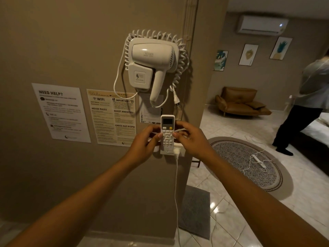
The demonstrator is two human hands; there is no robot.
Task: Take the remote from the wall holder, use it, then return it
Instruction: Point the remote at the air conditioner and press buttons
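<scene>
A white remote (167, 133) with a small grey screen and a yellow button stands upright against the beige wall, below the hair dryer. Its lower end sits in or just in front of a white wall holder (166, 152); I cannot tell which. My left hand (144, 146) grips the remote's left edge with thumb and fingertips. My right hand (191, 139) holds its right edge the same way. A white air conditioner (262, 25) hangs high on the far wall, with a small light on.
A white hair dryer (153, 63) with a coiled cord is mounted above. Paper notices (61, 111) are stuck to the wall at left. A white cable (176, 184) hangs from a plug by the holder. A person (308, 104) stands at right near a round rug (249, 163) and a brown sofa (240, 102).
</scene>
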